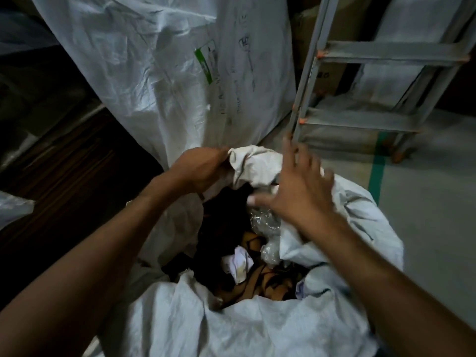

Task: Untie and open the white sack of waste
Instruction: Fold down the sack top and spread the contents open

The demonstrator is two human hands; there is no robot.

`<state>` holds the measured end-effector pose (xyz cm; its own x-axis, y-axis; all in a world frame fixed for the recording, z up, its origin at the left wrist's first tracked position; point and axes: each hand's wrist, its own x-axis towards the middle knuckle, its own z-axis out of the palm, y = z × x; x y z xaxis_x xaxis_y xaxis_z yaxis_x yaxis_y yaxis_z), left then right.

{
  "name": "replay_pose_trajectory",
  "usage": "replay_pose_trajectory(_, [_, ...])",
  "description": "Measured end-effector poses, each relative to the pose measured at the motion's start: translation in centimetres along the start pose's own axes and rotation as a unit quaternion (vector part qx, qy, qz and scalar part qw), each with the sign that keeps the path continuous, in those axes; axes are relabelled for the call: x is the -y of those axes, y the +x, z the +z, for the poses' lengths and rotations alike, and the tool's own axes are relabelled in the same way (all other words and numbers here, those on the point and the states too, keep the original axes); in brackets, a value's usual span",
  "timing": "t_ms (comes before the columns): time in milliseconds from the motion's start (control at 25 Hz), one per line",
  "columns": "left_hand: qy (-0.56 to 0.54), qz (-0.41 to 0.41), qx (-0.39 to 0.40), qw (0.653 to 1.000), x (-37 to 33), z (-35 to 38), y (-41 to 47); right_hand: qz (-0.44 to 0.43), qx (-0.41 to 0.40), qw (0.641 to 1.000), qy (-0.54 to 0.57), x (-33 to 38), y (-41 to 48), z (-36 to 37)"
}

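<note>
I see through one wide camera worn on my head, facing forward and steeply down, close above the white sack (257, 325) just before me; the floor (425, 202) fills the frame's right edge

The right hand (296, 194) is showing blurred fingers. The left hand (203, 171) is hiding its fingertips behind the bunched rim of the white sack (257, 325), whose base is running off the bottom edge. Print on the larger bag (154, 73) behind is appearing too faint to read.
</note>
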<state>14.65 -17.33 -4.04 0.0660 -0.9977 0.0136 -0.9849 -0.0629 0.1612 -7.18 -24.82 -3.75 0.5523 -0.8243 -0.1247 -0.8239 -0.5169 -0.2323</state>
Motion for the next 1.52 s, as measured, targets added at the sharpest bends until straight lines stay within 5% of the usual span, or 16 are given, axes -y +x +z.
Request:
replay_pose_trajectory(120, [-0.231,-0.007,0.121,0.965,3.0,0.2,0.3,0.001,-0.081,0.994,-0.076,-0.1,-2.3,3.5])
replay_pose_trajectory(240, [-0.312,-0.094,0.198,0.925,4.3,0.4,0.3,0.013,-0.06,0.995,0.076,-2.0,2.0,1.6])
replay_pose_trajectory(320, [-0.225,-0.073,0.166,0.957,2.5,-0.2,0.4,0.055,0.033,0.975,0.215,-3.0,4.3,-0.5])
replay_pose_trajectory(400, [-0.128,-0.016,0.052,0.99,-1.1,-1.1,1.1,0.078,0.158,0.927,0.331,-3.6,5.6,-1.7])
replay_pose_trajectory(520, [0.041,0.11,-0.025,0.993,-6.0,0.3,2.4,0.065,0.276,0.889,0.36,-4.3,6.7,-2.3])
replay_pose_trajectory(720, [0.122,0.134,-0.041,0.983,-4.5,1.6,6.0,0.099,0.09,0.986,0.104,-4.2,2.2,-2.4])
replay_pose_trajectory(840, [0.117,0.102,0.006,0.988,-3.7,0.2,7.6,0.109,0.003,0.994,-0.031,-2.8,-3.3,2.0])
replay_pose_trajectory(960, [0.062,0.064,0.054,0.995,-1.5,-1.8,7.8,0.122,-0.057,0.99,-0.042,-5.4,-2.6,2.8])
replay_pose_trajectory(1200, [0.044,0.064,0.038,0.996,-0.6,-1.2,8.1,0.127,-0.011,0.989,0.071,-10.1,-1.8,-1.9])
replay_pose_trajectory(1360, [0.066,0.134,-0.017,0.989,-5.7,-0.2,6.2,0.215,0.068,0.959,0.173,-12.1,-1.5,-3.5])
replay_pose_trajectory(1520, [0.156,0.203,-0.024,0.966,-11.0,3.9,5.6,0.211,0.178,0.923,0.269,-14.3,-1.9,-5.1])
